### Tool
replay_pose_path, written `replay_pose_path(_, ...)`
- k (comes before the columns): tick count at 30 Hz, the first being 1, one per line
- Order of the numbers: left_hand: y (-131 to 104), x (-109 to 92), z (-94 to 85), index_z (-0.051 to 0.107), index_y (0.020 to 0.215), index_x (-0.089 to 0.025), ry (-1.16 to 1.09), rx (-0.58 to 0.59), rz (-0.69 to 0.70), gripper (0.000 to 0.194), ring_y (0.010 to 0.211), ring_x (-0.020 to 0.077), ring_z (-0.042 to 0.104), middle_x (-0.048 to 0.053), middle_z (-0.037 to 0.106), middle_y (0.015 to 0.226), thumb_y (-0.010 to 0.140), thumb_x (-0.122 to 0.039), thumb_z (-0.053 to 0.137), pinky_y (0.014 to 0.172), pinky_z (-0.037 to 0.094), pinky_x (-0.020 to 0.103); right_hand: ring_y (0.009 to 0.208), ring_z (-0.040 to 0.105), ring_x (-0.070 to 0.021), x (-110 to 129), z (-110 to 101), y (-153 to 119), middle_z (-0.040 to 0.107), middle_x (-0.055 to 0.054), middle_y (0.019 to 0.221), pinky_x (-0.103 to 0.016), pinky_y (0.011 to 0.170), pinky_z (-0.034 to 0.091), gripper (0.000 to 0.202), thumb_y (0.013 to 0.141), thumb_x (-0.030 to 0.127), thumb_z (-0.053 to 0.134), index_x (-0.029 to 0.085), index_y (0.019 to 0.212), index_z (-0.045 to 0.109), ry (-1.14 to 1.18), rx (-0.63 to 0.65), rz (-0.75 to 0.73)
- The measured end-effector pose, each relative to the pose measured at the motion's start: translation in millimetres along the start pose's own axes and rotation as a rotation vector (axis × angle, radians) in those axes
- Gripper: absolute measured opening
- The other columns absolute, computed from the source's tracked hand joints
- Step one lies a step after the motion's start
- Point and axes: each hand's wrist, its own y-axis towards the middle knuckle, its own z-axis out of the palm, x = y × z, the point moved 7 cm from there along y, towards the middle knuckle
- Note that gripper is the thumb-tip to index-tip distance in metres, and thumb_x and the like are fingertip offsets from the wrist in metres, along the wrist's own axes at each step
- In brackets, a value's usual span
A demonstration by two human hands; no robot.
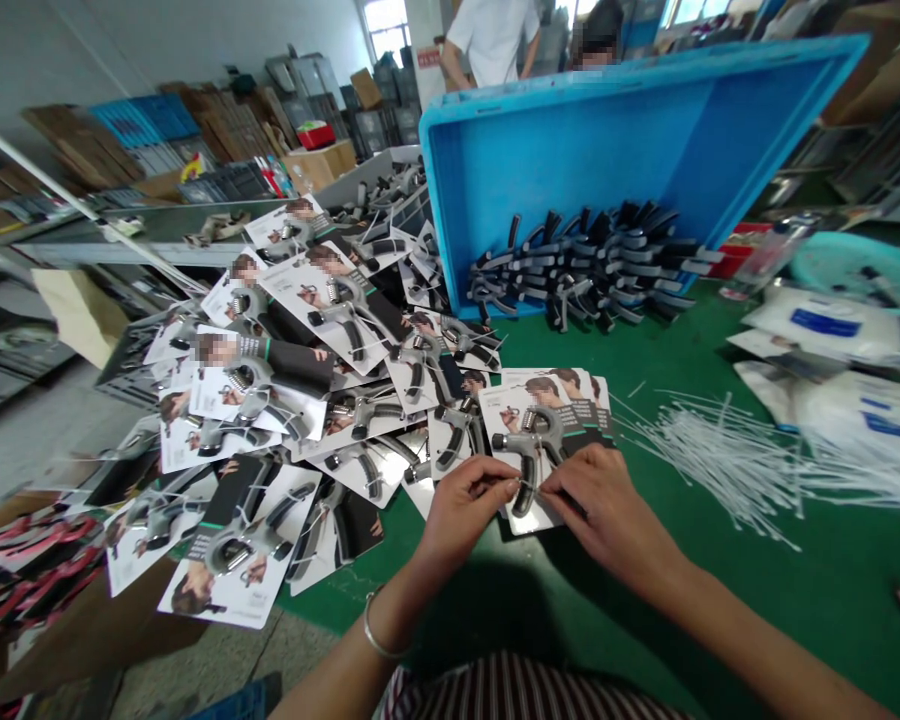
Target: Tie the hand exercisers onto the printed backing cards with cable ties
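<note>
A grey and black hand grip strengthener (527, 475) lies on a printed card (506, 405), on top of a small stack of such cards. My left hand (461, 510) is closed at the left of its lower handle, fingertips pinching what looks like a thin white cable tie. On the other side of that handle, my right hand (607, 510) is closed too, thumb and forefinger pressed together over the card. What its fingertips hold is too small to make out. Loose white cable ties (720, 450) are spread to the right of my right hand.
Carded hand grips (270, 400) are heaped at the left. A tilted blue crate (570, 140) holds bare hand grips (592, 260) behind the green table (645, 370). White plastic bags (832, 325) and a turquoise basin (862, 265) lie right. People (495, 40) are beyond the crate.
</note>
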Motion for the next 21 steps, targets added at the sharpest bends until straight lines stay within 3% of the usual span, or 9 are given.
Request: replay_pose_path(21, 0.7, 1.9, -0.3, 0.073, 0.090, -0.017, -0.043, 0.030, -0.023, 0.013, 0.081, 0.0151, 0.064, 0.004, 0.069, 0.088, 0.084, -0.028, 0.070, 0.074, 0.051, 0.025, 0.084, 0.048, -0.0245, 3.1, -1.1, 4.4, 0.066, -0.006, 0.082, -0.039, 0.078, 0.033, 0.017, 0.097, 0.027, 0.053, 0.020, 0.086, 0.064, -0.097, 0.053, -0.020)
